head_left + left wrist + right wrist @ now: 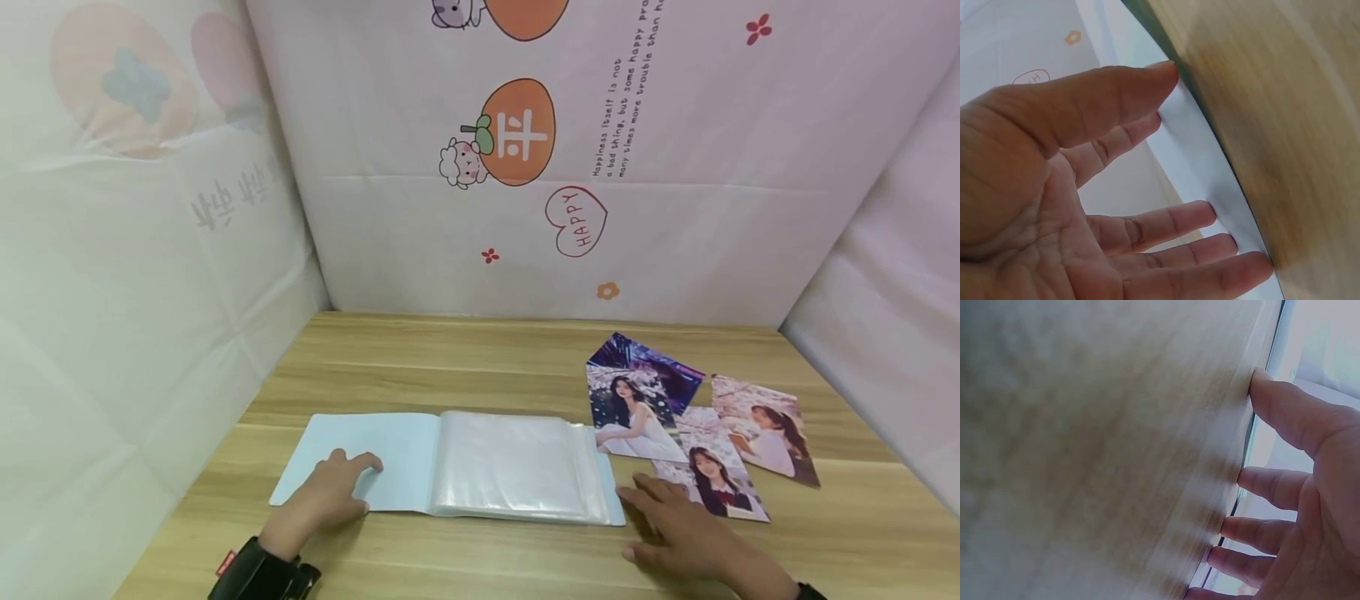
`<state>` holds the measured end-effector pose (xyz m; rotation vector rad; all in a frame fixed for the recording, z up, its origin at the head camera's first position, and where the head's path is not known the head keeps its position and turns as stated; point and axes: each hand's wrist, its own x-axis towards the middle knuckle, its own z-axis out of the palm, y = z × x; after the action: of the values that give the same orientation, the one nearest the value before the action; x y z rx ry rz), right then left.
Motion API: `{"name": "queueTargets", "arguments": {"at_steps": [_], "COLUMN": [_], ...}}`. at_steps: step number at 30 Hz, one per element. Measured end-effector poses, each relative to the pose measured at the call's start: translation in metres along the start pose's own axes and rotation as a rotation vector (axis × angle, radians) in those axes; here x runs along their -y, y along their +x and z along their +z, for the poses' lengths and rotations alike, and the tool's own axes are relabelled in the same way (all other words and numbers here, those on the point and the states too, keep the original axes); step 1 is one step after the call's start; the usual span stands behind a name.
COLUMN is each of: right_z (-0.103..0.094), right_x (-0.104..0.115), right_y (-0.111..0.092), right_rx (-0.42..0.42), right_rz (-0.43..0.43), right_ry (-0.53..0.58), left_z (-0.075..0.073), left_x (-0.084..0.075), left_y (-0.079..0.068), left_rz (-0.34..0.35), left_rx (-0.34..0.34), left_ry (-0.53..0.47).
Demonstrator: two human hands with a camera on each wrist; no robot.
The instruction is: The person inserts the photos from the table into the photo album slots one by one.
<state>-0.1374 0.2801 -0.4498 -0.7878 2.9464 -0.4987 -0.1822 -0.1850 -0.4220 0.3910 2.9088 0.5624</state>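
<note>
An album with clear plastic sleeves (510, 467) lies spread on the table, its pale blue inside cover (401, 458) turned out to the left. My left hand (326, 492) rests on that cover, fingers spread and thumb by the near edge; in the left wrist view the fingertips (1254, 265) touch the pale surface. Just past the album's right edge, my right hand (675, 529) has its fingertips down on the wooden table, close to the sleeves and holding nothing. The visible front sleeve looks transparent, with no picture showing in it.
Several photo prints overlap right of the album: a white-dress portrait (633, 421), a dark purple print (678, 379), a school-uniform portrait (720, 483) and a pink blossom print (772, 429). White printed cloth (420, 242) walls in the wooden table (450, 358) at back and sides.
</note>
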Motion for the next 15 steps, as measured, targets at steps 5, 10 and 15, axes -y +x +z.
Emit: {"name": "queueTargets", "arguments": {"at_steps": [5,10,15], "right_z": [-0.0006,-0.0016,-0.0082], "right_x": [0.0007,0.0014,-0.0018], "right_y": [-0.0001,0.0011,0.0074], "right_rx": [-0.014,-0.079,-0.217], "right_rz": [-0.012,-0.029,-0.030], "right_ry": [0.009,-0.012,-0.068], "left_z": [-0.0010,-0.0018,-0.0023], "left_x": [0.0015,0.0025,0.0024], "left_y": [-0.0012,-0.0016,-0.0015], "left_rz": [-0.006,0.000,0.014], "left_rx": [0.003,0.000,0.003], "left_ry": [-0.019,-0.026,-0.019]}}
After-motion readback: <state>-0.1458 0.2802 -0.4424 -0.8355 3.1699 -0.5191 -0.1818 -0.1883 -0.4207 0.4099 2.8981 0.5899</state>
